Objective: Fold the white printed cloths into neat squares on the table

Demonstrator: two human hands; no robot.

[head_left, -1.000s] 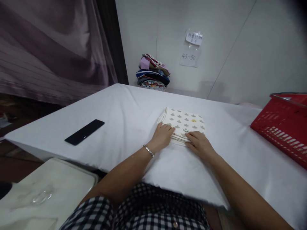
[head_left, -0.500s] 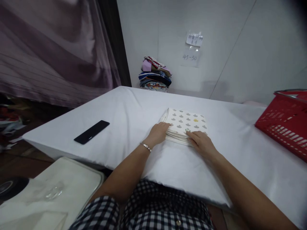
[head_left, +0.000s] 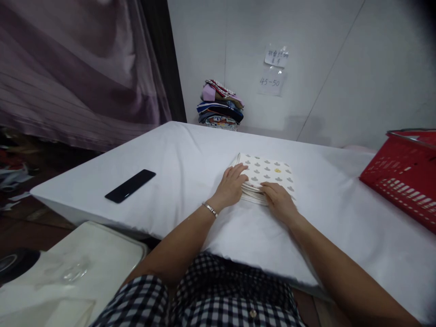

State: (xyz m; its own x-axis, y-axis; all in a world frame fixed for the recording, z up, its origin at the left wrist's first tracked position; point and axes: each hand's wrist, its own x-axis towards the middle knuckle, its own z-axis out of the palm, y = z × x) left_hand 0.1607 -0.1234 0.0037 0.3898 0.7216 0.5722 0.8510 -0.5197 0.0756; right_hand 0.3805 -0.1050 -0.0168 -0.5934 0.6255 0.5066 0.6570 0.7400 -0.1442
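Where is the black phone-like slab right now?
In the head view, the black slab lies flat on the white-covered table, left of the left hand, near the table's left edge.

Two handwritten notes can be made out on the pale wall [head_left: 316, 50], one above the other. The lower note [head_left: 270, 82] reads "45-50": two numbers joined by a short dash, in dark strokes on a single line across its upper part. The upper note [head_left: 276, 57], a small white one, bears Chinese characters in dark strokes, set in two rows, with the longer row on top and a shorter one beneath it. The second character of the top row looks like "叠"; the others are too small and blurred to read with certainty.
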